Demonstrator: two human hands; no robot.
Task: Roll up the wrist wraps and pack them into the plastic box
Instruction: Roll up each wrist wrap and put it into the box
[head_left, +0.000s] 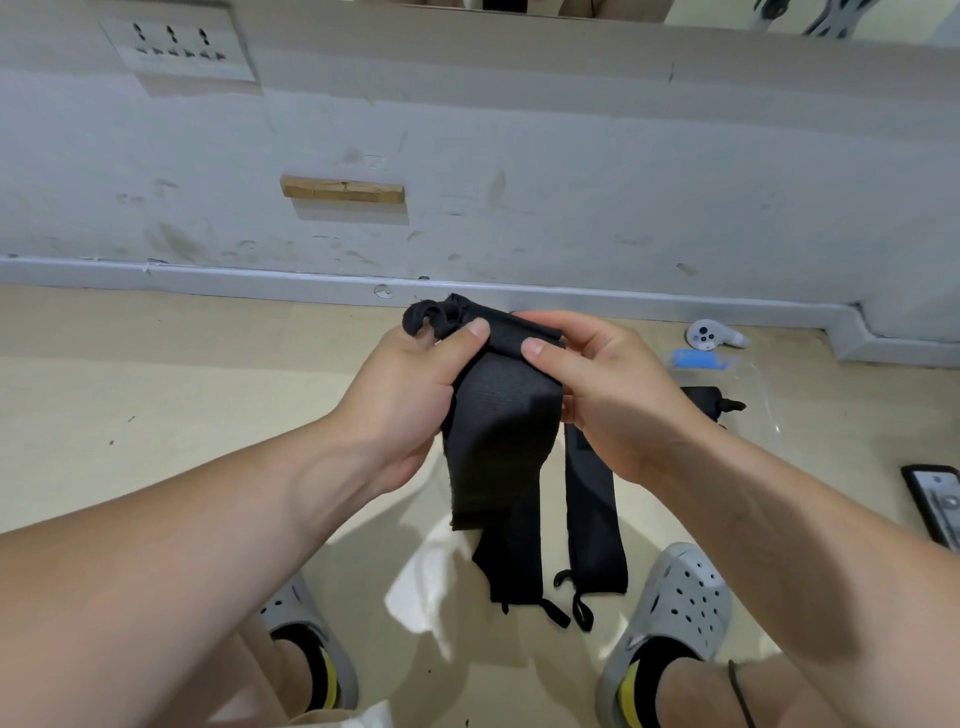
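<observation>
- The left hand (410, 384) and the right hand (613, 389) both pinch the upper end of a black wrist wrap (504, 431). Each thumb presses on the front of the fabric, and the other fingers are curled behind it.
- The roll looks only begun. The top edge is folded over between the two thumbs, and the thumb loop (434, 319) is bunched above the left hand, outside the fold.
- Risk: the bunched loop can get caught in the first turn, and then the roll becomes thick and crooked on that side.
- Risk: the fabric is soft and looks stretchy. If one thumb lets go before the other presses, I think the first turn springs open.
- Risk: the long tail hangs down from the hands, with a fold in it, towards the floor (156, 389). If this fold is rolled in, the roll can come out lumpy and fit badly in the box.
- A second wrap (592, 509) lies just beside the tail. Its upper end is hidden behind the right hand, so I cannot tell if it is held. The two can tangle at their loops.
- The plastic box (753, 395) is clear and hard to see. It stands on the floor to the right, well apart from the hands, with a black roll (701, 402) seemingly inside.
</observation>
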